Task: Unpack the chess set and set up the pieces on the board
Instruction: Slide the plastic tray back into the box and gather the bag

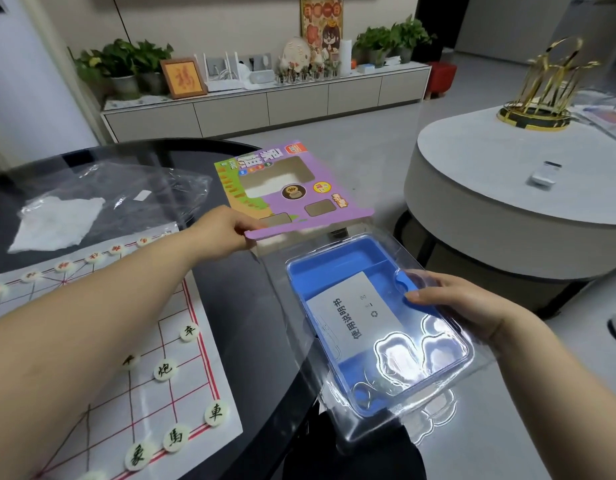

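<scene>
Two hands: left (227, 230) pinches card (351, 213), right (462, 306) holds tray (331, 268).

The left hand (227, 230) is reaching forward, pinching the card cover (351, 213). The right hand (466, 306) is gripping the plastic tray (317, 268).

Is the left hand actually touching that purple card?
Touching. The head view shows the left hand pinching the purple card at its near corner.
</scene>
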Tool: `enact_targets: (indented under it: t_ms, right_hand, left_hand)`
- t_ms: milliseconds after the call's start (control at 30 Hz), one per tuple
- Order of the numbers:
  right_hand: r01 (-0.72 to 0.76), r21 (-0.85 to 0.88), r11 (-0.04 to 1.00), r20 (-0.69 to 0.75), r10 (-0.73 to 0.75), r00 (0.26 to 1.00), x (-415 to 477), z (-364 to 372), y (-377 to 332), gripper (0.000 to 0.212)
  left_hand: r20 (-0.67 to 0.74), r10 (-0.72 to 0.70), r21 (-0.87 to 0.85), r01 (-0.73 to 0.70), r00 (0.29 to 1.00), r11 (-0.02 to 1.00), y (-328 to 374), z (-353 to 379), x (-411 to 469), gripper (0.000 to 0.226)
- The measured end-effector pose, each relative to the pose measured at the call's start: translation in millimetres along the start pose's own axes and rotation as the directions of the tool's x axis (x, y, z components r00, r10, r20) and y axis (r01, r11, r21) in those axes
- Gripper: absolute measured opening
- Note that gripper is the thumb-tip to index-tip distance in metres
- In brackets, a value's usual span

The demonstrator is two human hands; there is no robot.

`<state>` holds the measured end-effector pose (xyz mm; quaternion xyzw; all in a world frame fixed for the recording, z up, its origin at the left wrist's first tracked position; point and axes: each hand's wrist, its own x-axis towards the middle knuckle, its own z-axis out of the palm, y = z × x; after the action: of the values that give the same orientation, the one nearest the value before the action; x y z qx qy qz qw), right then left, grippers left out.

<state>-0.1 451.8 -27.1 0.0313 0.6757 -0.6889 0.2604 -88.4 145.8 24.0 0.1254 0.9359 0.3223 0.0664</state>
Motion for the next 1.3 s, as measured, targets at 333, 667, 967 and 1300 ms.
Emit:
enact_targets:
  t_ms: [333, 667, 967, 1300]
  right_hand:
    - [-0.051, 0.022, 0.998, 0.061, 0.050, 0.997, 2, 7, -18, 0.052]
    - [-0.035, -0.034, 0.999, -0.070, 0.032, 0.997, 15, 15, -32, 0.027]
    - [-0.064, -0.034, 0.997, -0.320, 0.050, 0.946, 18, 26, -31, 0.040]
    - [0.174, 0.468, 0.867, -0.376, 0.017, 0.926, -43, 59, 28, 0.051]
  left_hand:
    - [0.048, -0.072, -0.187, 0.079, 0.996, 0.979, -3, 4, -1, 0.023]
    - [0.125, 0.018, -0.172, 0.004, 0.992, 0.985, 13, 8, -13, 0.018]
    - [0.100, 0.008, -0.169, 0.009, 0.995, 0.986, 13, 17, -27, 0.018]
    - [-0.081, 0.047, -0.091, -0.054, 0.996, 0.994, 21, 27, -36, 0.029]
